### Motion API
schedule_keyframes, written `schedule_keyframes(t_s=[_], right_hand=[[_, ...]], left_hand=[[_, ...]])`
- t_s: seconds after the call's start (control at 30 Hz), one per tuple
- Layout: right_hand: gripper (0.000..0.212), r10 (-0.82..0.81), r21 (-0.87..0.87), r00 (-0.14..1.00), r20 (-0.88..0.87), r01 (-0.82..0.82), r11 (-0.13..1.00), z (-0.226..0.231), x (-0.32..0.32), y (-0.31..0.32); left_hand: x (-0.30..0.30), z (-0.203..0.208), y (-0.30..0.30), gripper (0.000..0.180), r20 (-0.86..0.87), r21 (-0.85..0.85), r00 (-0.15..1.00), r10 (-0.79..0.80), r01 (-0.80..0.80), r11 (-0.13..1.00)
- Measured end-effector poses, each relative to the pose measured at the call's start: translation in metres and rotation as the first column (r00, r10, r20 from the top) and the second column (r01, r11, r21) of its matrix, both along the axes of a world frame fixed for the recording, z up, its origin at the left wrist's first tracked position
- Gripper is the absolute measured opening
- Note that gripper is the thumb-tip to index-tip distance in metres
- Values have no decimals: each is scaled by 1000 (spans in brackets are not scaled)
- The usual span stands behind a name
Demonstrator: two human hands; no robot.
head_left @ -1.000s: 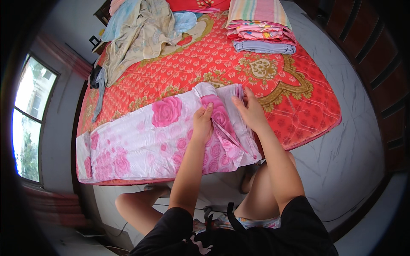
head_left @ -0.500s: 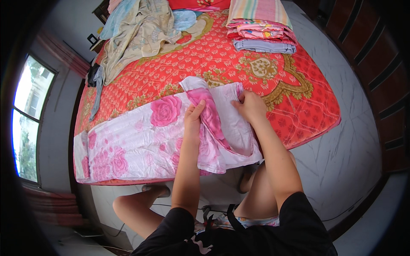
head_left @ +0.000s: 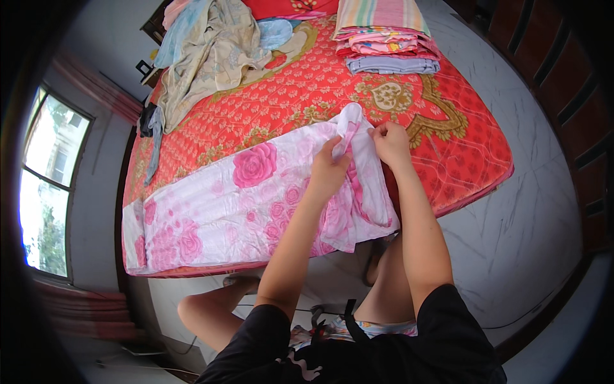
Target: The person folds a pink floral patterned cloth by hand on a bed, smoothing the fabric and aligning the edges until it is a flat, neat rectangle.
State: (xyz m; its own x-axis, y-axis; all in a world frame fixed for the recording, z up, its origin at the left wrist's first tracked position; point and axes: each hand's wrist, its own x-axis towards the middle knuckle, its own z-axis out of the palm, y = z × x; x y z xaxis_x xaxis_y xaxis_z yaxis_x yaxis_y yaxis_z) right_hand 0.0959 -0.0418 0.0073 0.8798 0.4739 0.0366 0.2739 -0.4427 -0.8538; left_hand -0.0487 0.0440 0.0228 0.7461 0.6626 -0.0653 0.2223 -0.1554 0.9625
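A white sheet with pink roses (head_left: pixel 211 211) lies as a long folded strip along the near edge of the bed. Its right end is bunched and turned back in several layers. My left hand (head_left: pixel 330 168) grips the loose fold there, thumb and fingers closing on the cloth. Just to the right, my right hand (head_left: pixel 390 142) pinches the far right edge of the same sheet. Some of the cloth between the fingers is hidden by the hands.
The bed (head_left: pixel 448 147) has a red and gold patterned cover. A stack of folded bedding (head_left: pixel 390 45) sits at its far right, and a crumpled beige blanket (head_left: pixel 211 54) at the far left. Grey clothing (head_left: pixel 153 137) hangs over the left side. A window (head_left: pixel 54 179) is at left.
My left hand has carried the turned-back fold to the right, toward my right hand. The gap between the hands has narrowed, and the fold now lies over the sheet's right end.
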Motion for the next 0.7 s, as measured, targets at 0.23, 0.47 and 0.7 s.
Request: schedule_keyframes(t_s=[0.23,0.47,0.7], right_hand=[[21,727,732,476,-494,-225,644,19,-36,0],[26,163,263,980,-112,-129,956,-9,8,0],[21,323,-167,941,99,-304,938,10,-17,-1]], left_hand=[[12,6,-11,24,145,-339,965,219,-159,927],[-19,-11,19,14,349,-618,846,404,-117,778],[-26,15,21,16,341,-604,848,406,-133,786]])
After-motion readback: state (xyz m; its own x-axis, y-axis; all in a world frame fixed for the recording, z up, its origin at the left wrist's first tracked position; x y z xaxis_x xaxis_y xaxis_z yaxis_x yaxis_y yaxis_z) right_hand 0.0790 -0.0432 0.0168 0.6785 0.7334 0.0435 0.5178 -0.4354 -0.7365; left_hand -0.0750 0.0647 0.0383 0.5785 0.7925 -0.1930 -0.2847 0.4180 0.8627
